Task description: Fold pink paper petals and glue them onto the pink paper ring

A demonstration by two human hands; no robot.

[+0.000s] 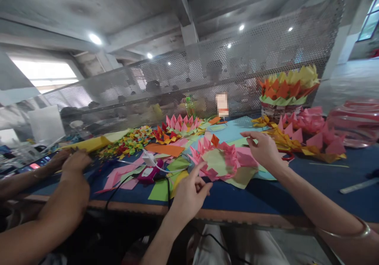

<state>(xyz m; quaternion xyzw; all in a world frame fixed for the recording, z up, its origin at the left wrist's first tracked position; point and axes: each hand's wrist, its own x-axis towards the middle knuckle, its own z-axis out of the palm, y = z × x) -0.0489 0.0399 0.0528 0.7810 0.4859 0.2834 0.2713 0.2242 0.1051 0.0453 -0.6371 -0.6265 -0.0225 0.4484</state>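
A ring of folded pink paper points point(235, 156) lies on loose pale green paper point(219, 163), with one orange folded piece point(215, 140) standing at its far side. Close to the ring's near left edge is my left hand point(191, 192), its index finger stretched out and the other fingers bent, nothing visible in it. My right hand point(263, 149) hovers right of the ring, thumb and fingers slightly apart, and I see nothing between them. Beside that wrist, the red handle of a tool point(288, 156) shows, partly hidden.
A co-worker's hands point(75, 160) handle yellow paper point(89, 143) at the left. Small coloured pieces point(130, 140) form a pile. Nearby sit a magenta power strip point(150, 173) with cables, a tiered paper flower point(288, 89), more pink flowers point(310, 128) and a clear jar point(355, 123).
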